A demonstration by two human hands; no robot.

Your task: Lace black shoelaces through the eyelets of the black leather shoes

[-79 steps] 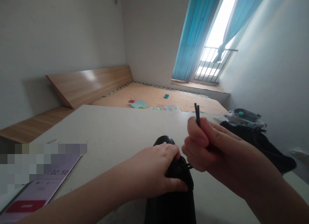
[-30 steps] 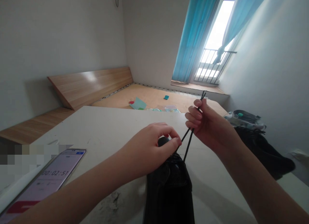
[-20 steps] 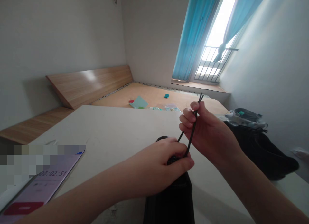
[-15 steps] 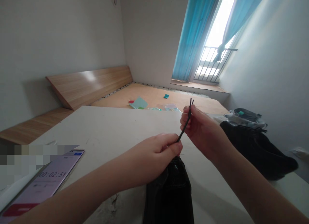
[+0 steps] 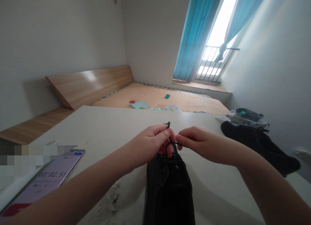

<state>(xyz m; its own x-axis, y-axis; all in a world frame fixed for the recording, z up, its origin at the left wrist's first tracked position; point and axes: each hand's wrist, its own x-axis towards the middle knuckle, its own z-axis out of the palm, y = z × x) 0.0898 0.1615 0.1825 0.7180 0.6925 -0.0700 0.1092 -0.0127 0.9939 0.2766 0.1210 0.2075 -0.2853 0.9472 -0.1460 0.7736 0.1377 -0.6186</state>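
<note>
A black shoe [image 5: 169, 189] stands on the white table with its toe toward me. Above its lacing, my left hand [image 5: 156, 139] pinches a black shoelace [image 5: 172, 142] between thumb and fingers, and a bit of lace sticks up past the fingertips. Just to the right, my right hand [image 5: 198, 140] is closed on another stretch of the lace, which runs between the two hands. The laces cross over the top of the shoe; how they are looped there is partly hidden by my left fingers.
A second black shoe [image 5: 259, 147] lies on the right of the white table [image 5: 107, 128], beside a clear plastic bag [image 5: 247, 118]. A phone [image 5: 52, 179] showing a timer rests at the left. Beyond the table, a bed board [image 5: 150, 92] holds small packets.
My right hand has come down from its raised position with the lace ends and is now level with my left hand. The lace is now bent and crossed between them.
</note>
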